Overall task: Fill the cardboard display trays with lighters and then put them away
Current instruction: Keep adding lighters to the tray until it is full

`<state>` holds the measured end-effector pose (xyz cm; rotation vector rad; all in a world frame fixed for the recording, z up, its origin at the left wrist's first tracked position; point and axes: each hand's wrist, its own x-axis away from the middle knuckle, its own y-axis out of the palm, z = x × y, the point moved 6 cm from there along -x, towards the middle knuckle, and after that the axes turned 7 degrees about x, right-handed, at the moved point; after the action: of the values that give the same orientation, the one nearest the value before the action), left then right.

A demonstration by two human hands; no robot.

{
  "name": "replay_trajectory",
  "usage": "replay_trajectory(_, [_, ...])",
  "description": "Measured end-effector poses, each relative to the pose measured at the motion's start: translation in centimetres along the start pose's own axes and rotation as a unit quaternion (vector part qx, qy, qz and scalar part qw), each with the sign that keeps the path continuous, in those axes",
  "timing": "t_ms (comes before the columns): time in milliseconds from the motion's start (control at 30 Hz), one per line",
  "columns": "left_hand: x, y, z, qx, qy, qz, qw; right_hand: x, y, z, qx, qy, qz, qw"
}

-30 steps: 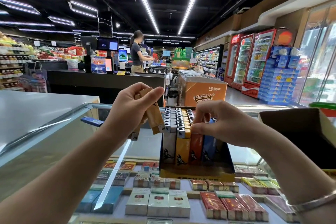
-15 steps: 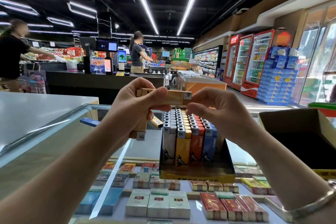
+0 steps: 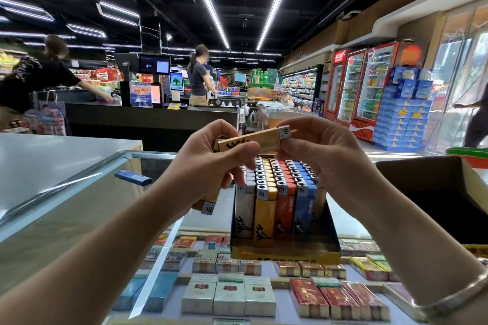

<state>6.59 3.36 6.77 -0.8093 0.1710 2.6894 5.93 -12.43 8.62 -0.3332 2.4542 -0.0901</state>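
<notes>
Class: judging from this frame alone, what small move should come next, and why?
Probably the right hand takes the tan lighter from the left hand and stands it in the tray: both hands pinch it just above the filled rows.

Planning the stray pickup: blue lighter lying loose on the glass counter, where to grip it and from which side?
Blue lighter lies flat on the glass counter, left of the display tray, long axis running left-right. Come from above and pinch mid-body across its narrow width; the open glass around it likely leaves room for fingers.
</notes>
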Motion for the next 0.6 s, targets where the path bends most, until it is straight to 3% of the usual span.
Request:
replay_trajectory(300, [-0.8,-1.6,-0.2,0.067,0.003,0.018,0.998,-0.4,-3.8,-0.6,-0.093,0.006,0.077,0.993])
replay_trajectory(600, [-0.6,-1.8,-0.4,0.013,-0.007,0.032,0.999,-0.1,-5.6,-0.9,0.067,0.026,0.081,0.994])
